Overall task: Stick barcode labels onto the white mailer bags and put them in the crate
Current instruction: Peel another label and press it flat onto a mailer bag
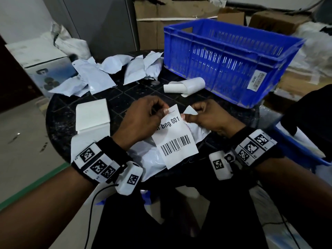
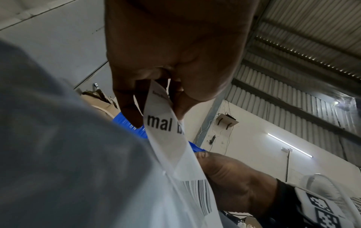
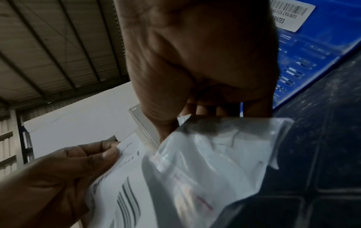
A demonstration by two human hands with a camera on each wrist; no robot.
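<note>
Both hands hold a white barcode label (image 1: pixel 177 139) printed "bng 001", just above a white mailer bag (image 1: pixel 152 159) at the near edge of the dark table (image 1: pixel 125 97). My left hand (image 1: pixel 162 110) pinches the label's top left edge; the left wrist view shows that pinch on the label (image 2: pixel 164 128). My right hand (image 1: pixel 186 116) pinches a turned-up white corner at the label's top right. In the right wrist view the mailer bag (image 3: pixel 215 162) lies under the right hand, with the label (image 3: pixel 121 177) beside it. The blue crate (image 1: pixel 224 56) stands at the table's far right.
A loose pile of white mailer bags (image 1: pixel 111 72) lies at the back left of the table. A label roll (image 1: pixel 186 85) sits in front of the crate, and a stack of white sheets (image 1: pixel 93 115) at the left. Cardboard boxes (image 1: pixel 152 24) stand behind. A second blue crate (image 1: pixel 296 148) is at the right.
</note>
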